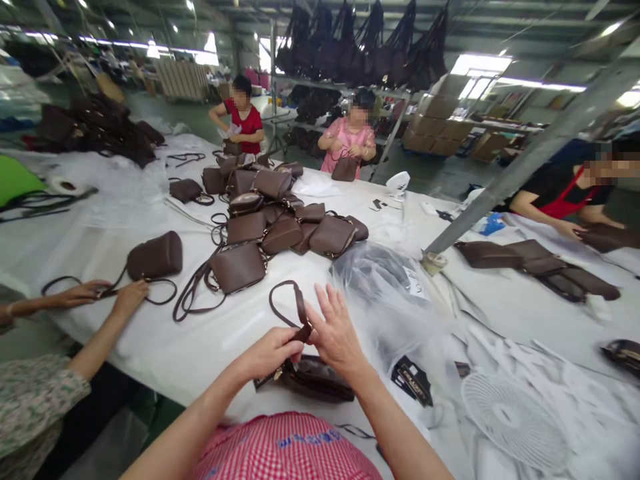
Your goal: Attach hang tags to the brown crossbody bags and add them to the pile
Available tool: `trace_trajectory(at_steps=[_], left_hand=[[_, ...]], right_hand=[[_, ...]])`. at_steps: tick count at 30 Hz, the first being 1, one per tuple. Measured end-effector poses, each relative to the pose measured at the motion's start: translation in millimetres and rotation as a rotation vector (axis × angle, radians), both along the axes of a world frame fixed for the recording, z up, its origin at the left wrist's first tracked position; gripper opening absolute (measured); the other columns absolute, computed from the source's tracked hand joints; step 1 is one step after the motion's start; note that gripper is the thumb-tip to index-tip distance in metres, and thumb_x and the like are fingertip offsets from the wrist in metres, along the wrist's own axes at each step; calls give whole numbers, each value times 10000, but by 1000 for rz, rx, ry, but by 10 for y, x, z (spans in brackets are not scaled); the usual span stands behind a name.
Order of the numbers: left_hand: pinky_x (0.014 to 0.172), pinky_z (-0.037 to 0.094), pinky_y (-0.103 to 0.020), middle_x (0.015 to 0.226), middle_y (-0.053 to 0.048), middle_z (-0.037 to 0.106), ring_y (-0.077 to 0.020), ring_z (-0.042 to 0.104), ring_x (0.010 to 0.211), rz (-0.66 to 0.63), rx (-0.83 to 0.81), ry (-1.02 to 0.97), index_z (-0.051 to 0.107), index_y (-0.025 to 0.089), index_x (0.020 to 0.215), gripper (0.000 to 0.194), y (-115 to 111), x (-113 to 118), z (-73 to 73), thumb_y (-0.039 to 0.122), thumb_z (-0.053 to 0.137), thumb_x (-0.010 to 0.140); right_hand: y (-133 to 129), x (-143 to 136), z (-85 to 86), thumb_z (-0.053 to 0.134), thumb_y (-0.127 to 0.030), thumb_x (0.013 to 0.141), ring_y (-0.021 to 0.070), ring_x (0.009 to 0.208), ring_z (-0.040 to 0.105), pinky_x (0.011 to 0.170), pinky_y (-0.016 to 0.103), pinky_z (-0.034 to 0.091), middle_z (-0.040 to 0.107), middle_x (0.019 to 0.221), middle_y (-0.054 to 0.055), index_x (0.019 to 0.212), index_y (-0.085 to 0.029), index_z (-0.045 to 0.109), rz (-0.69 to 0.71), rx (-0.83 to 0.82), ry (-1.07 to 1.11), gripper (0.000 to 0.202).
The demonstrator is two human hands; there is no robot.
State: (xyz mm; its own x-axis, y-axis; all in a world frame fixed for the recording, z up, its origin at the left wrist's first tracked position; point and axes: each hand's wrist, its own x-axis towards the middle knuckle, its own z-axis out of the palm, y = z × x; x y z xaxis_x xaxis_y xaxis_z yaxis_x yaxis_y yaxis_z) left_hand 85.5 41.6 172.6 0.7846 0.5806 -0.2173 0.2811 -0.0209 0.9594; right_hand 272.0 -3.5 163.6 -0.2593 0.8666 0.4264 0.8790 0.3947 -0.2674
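Brown bag lay just on the near side of our left hand and right hand. We pinched a strap, probably the bag's, in the left; right fingers spread against it, thumb grip we couldn't tell. Step, we judged: strap handling; next move called for a firm left pinch, light right-hand guidance. Right of the right hand: hang tags. Beyond it: plastic-wrapped bundle. Beyond the left: bag pile. Farthest: co-worker in pink.
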Motion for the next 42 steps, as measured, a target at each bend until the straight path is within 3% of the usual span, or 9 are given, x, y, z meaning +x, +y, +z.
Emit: trace_trajectory(at_steps=[9,17,21,25,29,32,36,39,42], left_hand=[[853,450,-333,1012,-100,640,-229,592,957,205,631,327,627,198,1052,328,-68,134,1,125,377,853],[660,434,-304,805,-110,687,-264,643,764,-107,548,499,650,160,788,215,-150,173,-59,89,455,733],[672,417,-295,838,-104,687,-243,631,782,-83,482,411,636,171,819,197,-120,128,-88,148,441,807],[642,400,-280,746,-44,637,-197,580,710,186,389,243,568,194,809,185,32,10,-142,284,416,866],[605,418,-269,641,5,557,-162,539,623,474,148,93,528,187,749,168,248,-176,-275,345,485,788],[635,453,-277,668,6,567,-159,571,652,630,-76,-51,517,174,759,183,344,-278,-304,341,560,700],[601,409,-232,627,47,501,-113,503,609,553,-13,-136,481,179,711,162,368,-288,-111,242,608,633],[570,361,-217,622,51,479,-102,449,596,408,63,-156,484,179,733,100,364,-213,139,182,548,656],[577,340,-221,636,45,457,-107,418,614,262,149,-120,502,176,743,45,338,-108,372,179,503,699]], right_hand=[[33,287,508,694,-330,729,267,1204,530,998,407,432,548,1334,139,1439,-171,346,125,-797,381,807],[76,-206,484,747,-344,627,188,766,607,702,291,455,680,780,16,795,-190,648,11,-856,448,249],[213,-240,493,698,-227,598,141,646,591,627,261,466,624,644,-35,682,-191,523,89,-950,1223,197],[147,203,870,722,-181,583,115,653,602,745,295,510,602,701,-66,834,-238,556,144,-502,1816,306],[-316,937,1323,728,-298,643,55,497,477,619,210,507,531,700,-83,1056,-301,593,13,-163,1834,435],[-785,1376,1246,733,-307,672,38,446,442,550,175,484,522,663,-98,1016,-340,604,-330,-36,1711,369],[-1257,1616,647,742,-431,651,199,707,663,608,303,531,680,768,23,1046,-244,605,-772,-675,1148,459],[-1311,1499,351,702,-475,646,228,599,647,493,300,479,662,630,32,1139,-190,581,-731,-1039,795,582],[-1056,1126,419,604,-501,733,229,596,641,552,327,490,663,632,47,1141,-160,607,-546,-1010,648,532]])
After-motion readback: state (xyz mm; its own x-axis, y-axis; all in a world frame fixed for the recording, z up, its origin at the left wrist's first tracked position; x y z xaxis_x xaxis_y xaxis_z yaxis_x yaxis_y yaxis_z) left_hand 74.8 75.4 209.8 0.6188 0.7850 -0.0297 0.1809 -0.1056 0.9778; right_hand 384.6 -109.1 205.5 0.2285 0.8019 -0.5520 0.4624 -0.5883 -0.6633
